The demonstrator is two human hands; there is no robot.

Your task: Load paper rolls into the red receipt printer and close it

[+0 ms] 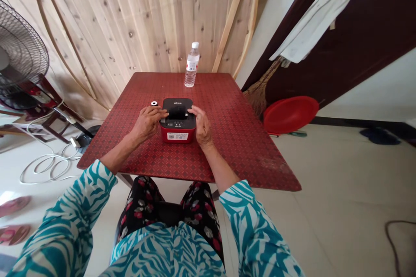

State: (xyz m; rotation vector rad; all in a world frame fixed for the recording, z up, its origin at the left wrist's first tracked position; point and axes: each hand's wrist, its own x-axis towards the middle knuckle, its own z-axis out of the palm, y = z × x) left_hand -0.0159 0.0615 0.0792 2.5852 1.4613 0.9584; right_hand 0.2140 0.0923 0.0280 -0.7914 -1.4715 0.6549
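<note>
A small receipt printer [178, 134], red below with a black top, sits on the table near its front edge. White stickers show on its front face, and a dark cover lies in the middle of its top. My left hand [147, 122] grips the printer's left side, fingertips at the edge of the cover. On the opposite side, my right hand [202, 126] has its fingers curled against the upper right edge. Just behind my left fingers stands a small roll of white paper [154, 103] with a dark core, partly hidden.
A clear water bottle [191, 67] stands at the back of the red patterned table [234, 138]. A fan [19, 47] and a coiled white cable [53, 164] are at the left. To the right are a broom [260, 93] and a red basin [290, 114].
</note>
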